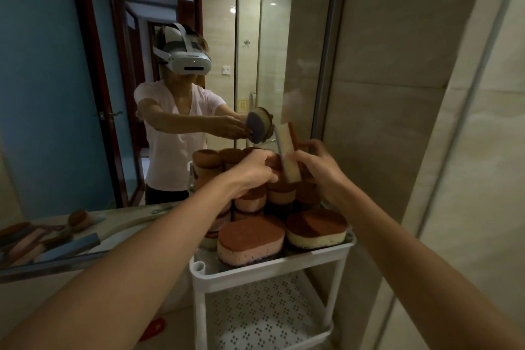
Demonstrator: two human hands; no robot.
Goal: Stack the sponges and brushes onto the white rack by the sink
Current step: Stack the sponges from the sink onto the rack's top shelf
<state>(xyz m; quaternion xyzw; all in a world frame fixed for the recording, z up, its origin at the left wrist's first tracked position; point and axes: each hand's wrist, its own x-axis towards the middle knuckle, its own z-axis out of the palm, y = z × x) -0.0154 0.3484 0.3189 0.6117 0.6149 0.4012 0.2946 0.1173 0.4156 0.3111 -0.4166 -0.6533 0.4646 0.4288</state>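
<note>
A white rack (pixel 272 266) stands before a mirror, its top tray piled with several brown-topped oval sponges. At the front lie a pink-sided sponge (pixel 251 240) and a cream-sided sponge (pixel 316 231). My right hand (pixel 319 163) grips a cream sponge (pixel 288 155) held on edge above the back of the pile, its grey scrub face turned left. My left hand (pixel 255 169) reaches over the stacked sponges (pixel 279 193) just left of it, fingers curled down on the pile; what they grip is hidden.
The mirror (pixel 170 79) behind the rack reflects a person in a headset holding a sponge. More sponges and brushes (pixel 37 239) lie on the counter at left. The rack's perforated lower shelf (pixel 264 318) is bare. A tiled wall (pixel 397 94) stands close on the right.
</note>
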